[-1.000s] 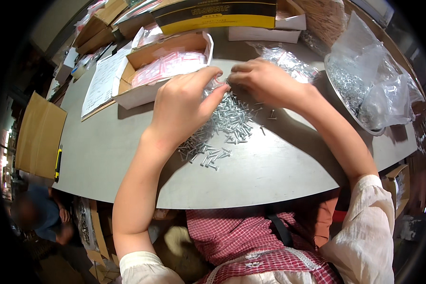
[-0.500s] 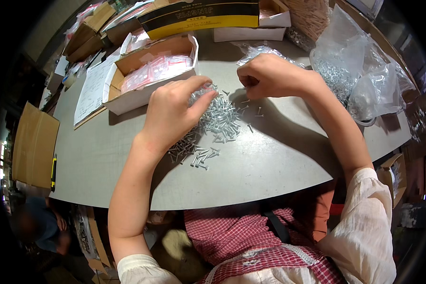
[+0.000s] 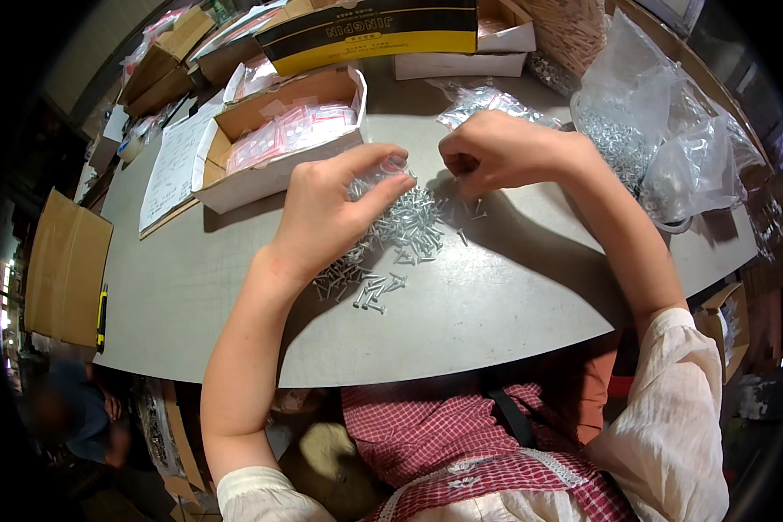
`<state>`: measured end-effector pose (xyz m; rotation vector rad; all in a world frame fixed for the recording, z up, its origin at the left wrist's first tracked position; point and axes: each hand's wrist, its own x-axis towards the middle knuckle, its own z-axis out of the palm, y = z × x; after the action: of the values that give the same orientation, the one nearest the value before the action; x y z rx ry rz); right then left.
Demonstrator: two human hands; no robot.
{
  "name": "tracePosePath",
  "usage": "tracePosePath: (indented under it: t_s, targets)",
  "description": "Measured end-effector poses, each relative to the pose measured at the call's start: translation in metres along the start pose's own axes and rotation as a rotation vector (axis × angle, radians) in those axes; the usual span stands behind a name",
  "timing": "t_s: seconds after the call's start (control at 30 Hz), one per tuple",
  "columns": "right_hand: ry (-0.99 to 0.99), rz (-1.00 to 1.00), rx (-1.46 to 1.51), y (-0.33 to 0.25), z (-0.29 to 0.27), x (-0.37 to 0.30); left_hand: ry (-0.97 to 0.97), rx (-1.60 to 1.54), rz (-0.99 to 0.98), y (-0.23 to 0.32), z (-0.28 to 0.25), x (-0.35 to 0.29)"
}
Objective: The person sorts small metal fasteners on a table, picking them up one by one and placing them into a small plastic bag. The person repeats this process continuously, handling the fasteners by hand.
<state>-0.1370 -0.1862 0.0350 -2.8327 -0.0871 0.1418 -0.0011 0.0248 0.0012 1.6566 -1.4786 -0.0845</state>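
A loose pile of small silver screws [image 3: 416,228] lies on the grey table, with a few strays at its right and near sides. Over the pile's left edge is my left hand [image 3: 326,196], thumb and fingers curved round what looks like a small clear plastic bag [image 3: 395,163], its body partly hidden by the fingers. My right hand [image 3: 500,152] hovers at the far right of the pile, a short gap from the left fingertips. Its fingers are curled closed toward the thumb; whatever they hold is hidden.
Beyond my left hand stands an open white carton [image 3: 261,174] of small red-edged plastic bags. A written sheet [image 3: 176,170] lies left of it. At the far right, a basin [image 3: 613,143] holds screws and plastic bags. A black-and-yellow box [image 3: 370,39] stands behind.
My left hand has shifted slightly right, and its thumb and fingertips frame the clear bag more plainly. My right hand has dipped a little, its fingertips lower over the stray screws.
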Motion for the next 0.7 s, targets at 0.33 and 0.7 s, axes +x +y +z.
tracePosePath:
  t_s: [0.33,0.7]
  targets:
    - [-0.161,-0.126,0.086,-0.004,0.003,-0.004,-0.072,-0.029,-0.089,0.006,-0.003,0.000]
    - [-0.130,-0.055,-0.017,-0.005,0.013,-0.004,0.007,-0.070,-0.007,-0.002,-0.001,0.001]
